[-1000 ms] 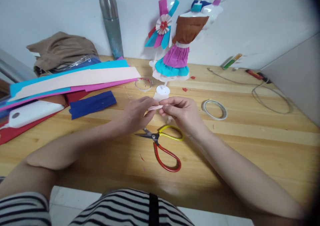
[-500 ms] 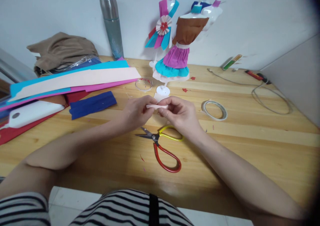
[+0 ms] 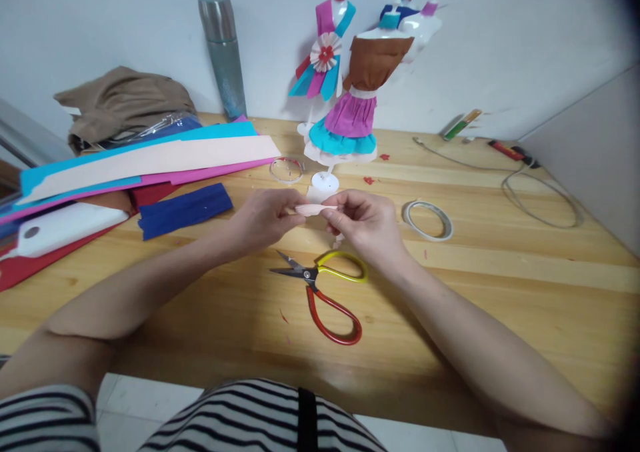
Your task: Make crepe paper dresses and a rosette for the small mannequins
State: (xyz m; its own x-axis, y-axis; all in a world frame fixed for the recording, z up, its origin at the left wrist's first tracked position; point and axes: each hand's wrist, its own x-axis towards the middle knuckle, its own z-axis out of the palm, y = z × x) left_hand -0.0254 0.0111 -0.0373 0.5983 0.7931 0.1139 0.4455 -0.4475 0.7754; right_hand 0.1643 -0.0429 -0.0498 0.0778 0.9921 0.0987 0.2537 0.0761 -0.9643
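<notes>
A narrow, pale pink folded paper strip (image 3: 315, 209) is pinched at both ends above the middle of the table. My left hand (image 3: 267, 217) grips its left end between thumb and fingers. The right end is between the thumb and forefinger of my right hand (image 3: 367, 224). Fine lines like stacked pleats show along the strip. Just below my hands, scissors (image 3: 311, 275) with one yellow and one red handle lie with their blades apart. Behind the strip, partly hidden by it, is a pale piece of paper (image 3: 316, 193) near a white stand base (image 3: 325, 181).
Small mannequins in paper clothes, one in a brown top (image 3: 377, 62), stand at the back. Tape rolls (image 3: 406, 220) and a cable (image 3: 505, 192) lie to the right. Coloured paper sheets (image 3: 150, 159), a blue piece (image 3: 185, 211), a white glue gun (image 3: 73, 227) and a flask (image 3: 225, 72) occupy the left.
My fingers have shifted slightly on the folded strip, and more of its pleated edge shows now. The scissors and other things on the table stay put.
</notes>
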